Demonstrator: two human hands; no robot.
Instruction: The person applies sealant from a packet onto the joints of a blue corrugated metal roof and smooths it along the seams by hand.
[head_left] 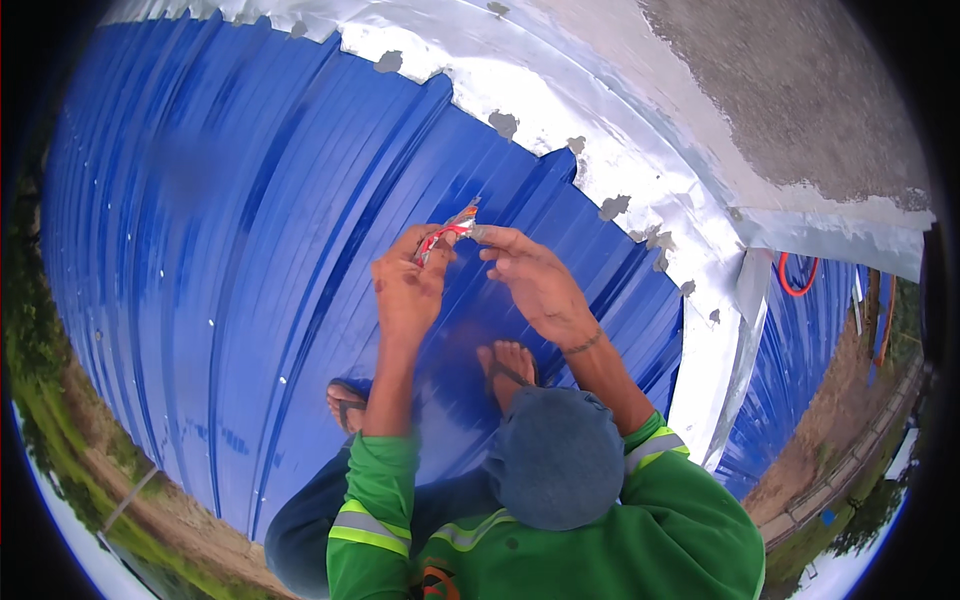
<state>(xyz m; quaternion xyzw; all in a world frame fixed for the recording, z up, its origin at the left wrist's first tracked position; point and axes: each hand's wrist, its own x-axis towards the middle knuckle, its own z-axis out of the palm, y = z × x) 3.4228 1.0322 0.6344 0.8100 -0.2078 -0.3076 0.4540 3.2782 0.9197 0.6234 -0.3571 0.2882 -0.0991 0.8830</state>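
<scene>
The left hand (410, 280) is raised over a blue ribbed metal roof (250, 210), whose glossy sheets run across most of the view and are dotted with small pale spots. Along the upper and right side, the ribs end against a strip of silver flashing (540, 105) marked with grey patches (503, 124), and beyond it is a rough grey concrete surface (820, 100). A red loop (798, 293) hangs at the right, near a further blue sheet (775, 390); grass and bare earth (75, 440) show past the roof's lower left edge. The person's sandalled feet (512, 365) stand on the metal, below the hands. The left hand is closed to a pinch, thumb and fingers gripping a crumpled red-and-silver packet (447, 233). The packet sits between the two hands, above the roof. The right hand (545, 290) is loosely curled, its forefinger reaching the packet's right end; whether it grips there, I cannot tell.
</scene>
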